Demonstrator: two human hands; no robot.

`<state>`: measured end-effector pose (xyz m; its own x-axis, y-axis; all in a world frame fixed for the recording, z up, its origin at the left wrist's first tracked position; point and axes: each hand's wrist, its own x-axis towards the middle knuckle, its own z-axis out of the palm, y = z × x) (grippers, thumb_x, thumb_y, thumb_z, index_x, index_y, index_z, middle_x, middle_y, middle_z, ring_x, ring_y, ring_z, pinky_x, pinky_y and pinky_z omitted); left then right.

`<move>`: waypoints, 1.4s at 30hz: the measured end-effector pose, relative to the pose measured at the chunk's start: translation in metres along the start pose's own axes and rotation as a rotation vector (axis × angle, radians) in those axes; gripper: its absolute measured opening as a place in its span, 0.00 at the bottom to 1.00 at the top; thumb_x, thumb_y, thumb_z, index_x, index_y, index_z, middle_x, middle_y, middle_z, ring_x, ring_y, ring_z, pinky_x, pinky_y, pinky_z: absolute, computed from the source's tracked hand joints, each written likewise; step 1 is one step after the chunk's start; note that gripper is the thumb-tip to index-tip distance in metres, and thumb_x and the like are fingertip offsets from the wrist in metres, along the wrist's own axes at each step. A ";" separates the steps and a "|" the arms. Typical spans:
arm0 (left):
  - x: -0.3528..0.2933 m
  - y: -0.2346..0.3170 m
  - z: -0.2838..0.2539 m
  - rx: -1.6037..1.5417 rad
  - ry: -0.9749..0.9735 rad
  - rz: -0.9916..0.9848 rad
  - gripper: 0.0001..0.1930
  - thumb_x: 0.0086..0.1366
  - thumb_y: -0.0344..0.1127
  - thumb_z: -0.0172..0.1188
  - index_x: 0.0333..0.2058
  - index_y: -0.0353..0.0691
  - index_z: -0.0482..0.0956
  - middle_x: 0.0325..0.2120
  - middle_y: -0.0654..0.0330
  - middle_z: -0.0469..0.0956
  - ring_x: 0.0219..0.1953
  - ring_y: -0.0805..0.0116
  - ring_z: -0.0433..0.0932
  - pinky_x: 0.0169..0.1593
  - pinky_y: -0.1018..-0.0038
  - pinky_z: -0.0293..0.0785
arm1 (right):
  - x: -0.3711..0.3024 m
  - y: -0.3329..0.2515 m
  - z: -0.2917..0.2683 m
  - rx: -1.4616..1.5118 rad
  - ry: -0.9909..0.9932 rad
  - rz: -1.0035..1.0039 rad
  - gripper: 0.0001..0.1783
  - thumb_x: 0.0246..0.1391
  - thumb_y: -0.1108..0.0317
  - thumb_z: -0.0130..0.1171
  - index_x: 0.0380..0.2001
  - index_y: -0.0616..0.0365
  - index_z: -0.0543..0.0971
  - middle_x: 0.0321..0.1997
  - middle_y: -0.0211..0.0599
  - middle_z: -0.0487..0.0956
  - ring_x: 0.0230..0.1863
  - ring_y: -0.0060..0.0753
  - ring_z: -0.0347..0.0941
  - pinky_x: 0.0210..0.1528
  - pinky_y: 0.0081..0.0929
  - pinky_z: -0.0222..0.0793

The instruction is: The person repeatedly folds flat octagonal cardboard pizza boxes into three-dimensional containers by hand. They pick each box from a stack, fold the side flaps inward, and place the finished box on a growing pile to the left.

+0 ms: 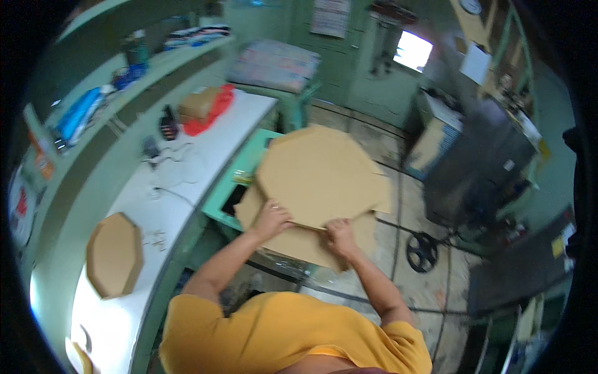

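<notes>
A large brown cardboard piece (321, 168) with cut corners, roughly octagonal, lies in front of me over a green table. Under it another cardboard sheet (302, 245) sticks out toward me. My left hand (273, 219) is closed on the near left edge of the upper piece, a ring on one finger. Farther right, my right hand (340, 237) has its fingers curled over the near edge of the same piece. The fingertips of both hands are partly hidden at the cardboard's edge.
The green table (218, 198) holds a dark phone-like object (235, 199) beside the cardboard. Along the left runs a white counter (171, 215) with an octagonal cardboard tray (114, 255), cables and a small box (198, 104). A black handwheel (422, 252) and dark machine (476, 165) stand at right.
</notes>
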<state>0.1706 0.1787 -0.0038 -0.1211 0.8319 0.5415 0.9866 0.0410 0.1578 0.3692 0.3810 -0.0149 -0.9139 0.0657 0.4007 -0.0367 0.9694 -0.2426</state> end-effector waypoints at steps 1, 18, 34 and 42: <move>0.007 0.003 -0.007 0.062 0.065 -0.019 0.12 0.55 0.46 0.64 0.29 0.44 0.79 0.31 0.62 0.77 0.41 0.64 0.75 0.60 0.57 0.57 | 0.007 0.002 -0.006 -0.044 -0.049 0.040 0.17 0.29 0.68 0.66 0.29 0.52 0.75 0.34 0.36 0.76 0.42 0.41 0.71 0.49 0.43 0.58; -0.041 -0.015 0.017 -1.351 0.326 -1.190 0.18 0.63 0.29 0.57 0.51 0.31 0.69 0.46 0.53 0.75 0.45 0.61 0.79 0.44 0.65 0.80 | 0.004 0.006 -0.110 -0.243 0.765 0.299 0.43 0.49 0.52 0.63 0.63 0.62 0.60 0.67 0.53 0.60 0.70 0.50 0.52 0.69 0.50 0.42; -0.030 -0.048 0.010 -0.852 0.110 -1.064 0.24 0.58 0.34 0.59 0.53 0.33 0.71 0.45 0.51 0.78 0.46 0.59 0.78 0.48 0.67 0.73 | -0.041 -0.016 -0.094 1.083 0.705 0.843 0.15 0.60 0.66 0.53 0.44 0.66 0.75 0.40 0.32 0.77 0.38 0.27 0.71 0.43 0.27 0.67; -0.105 -0.085 -0.051 -1.818 0.448 -1.189 0.20 0.70 0.42 0.51 0.54 0.35 0.70 0.45 0.57 0.78 0.46 0.66 0.76 0.49 0.69 0.73 | 0.001 -0.026 -0.028 1.296 0.613 0.937 0.13 0.60 0.70 0.53 0.43 0.69 0.74 0.42 0.39 0.78 0.39 0.32 0.74 0.44 0.29 0.70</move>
<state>0.0938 0.0595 -0.0326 -0.6819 0.6664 -0.3014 -0.6404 -0.3448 0.6863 0.3806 0.3620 0.0167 -0.5471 0.8304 -0.1052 -0.1815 -0.2404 -0.9536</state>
